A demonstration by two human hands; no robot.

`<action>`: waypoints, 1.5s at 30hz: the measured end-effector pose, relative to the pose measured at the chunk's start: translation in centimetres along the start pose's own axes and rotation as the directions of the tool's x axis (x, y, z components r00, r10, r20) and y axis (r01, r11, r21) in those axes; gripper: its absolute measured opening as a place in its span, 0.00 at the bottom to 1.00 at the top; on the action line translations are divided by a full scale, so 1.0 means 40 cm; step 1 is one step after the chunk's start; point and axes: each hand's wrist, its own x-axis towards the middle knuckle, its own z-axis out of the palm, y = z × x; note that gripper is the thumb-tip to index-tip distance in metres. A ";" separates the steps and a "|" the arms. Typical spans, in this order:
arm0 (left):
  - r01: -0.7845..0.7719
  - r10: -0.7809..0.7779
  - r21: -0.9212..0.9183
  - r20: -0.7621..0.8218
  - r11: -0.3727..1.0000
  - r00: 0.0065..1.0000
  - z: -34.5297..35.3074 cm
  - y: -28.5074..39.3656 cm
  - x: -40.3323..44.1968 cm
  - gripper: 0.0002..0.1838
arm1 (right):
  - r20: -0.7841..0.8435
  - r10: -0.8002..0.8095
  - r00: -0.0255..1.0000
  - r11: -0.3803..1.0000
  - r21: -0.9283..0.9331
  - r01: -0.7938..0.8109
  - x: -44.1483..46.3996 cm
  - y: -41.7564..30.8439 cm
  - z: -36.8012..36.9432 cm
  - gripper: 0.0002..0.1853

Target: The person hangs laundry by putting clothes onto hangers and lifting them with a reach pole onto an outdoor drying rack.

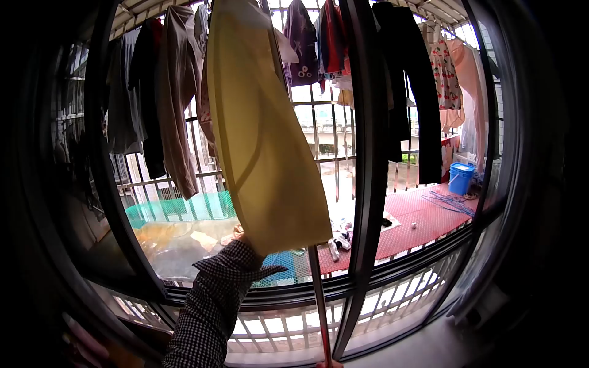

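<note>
A long yellow garment point(264, 147) hangs in front of the window opening, from the top of the view down to the middle. My left hand point(238, 233) is at its lower left edge, in a checked sleeve point(211, 306); the cloth hides most of the hand, so its fingers cannot be made out. Behind the garment runs a thin metal pole point(319, 300), which comes out below its hem. At the bottom edge of the view, my right hand point(329, 365) is closed round the pole's lower end, only partly in view.
Dark window frames point(364, 184) stand on both sides. Beyond them hang brown trousers point(179, 92), black trousers point(423, 98) and several other clothes before metal bars. A blue bucket point(461, 178) stands on red matting point(399, 224), with shoes point(339, 239) farther left.
</note>
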 end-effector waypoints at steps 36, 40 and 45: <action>0.288 -0.296 -0.238 -0.002 0.928 0.955 -0.082 -0.135 -0.005 0.19 | -0.309 -0.428 0.849 0.871 0.110 0.479 0.502 -0.638 -0.002 0.22; 0.302 -0.305 -0.199 0.019 0.932 0.952 -0.076 -0.117 -0.007 0.21 | -0.339 -0.423 0.840 0.873 0.095 0.478 0.490 -0.651 0.004 0.22; 0.314 -0.306 -0.203 0.069 0.927 0.949 -0.090 -0.123 -0.007 0.24 | -0.424 -0.495 0.759 0.861 -0.122 0.494 0.489 -0.650 0.023 0.23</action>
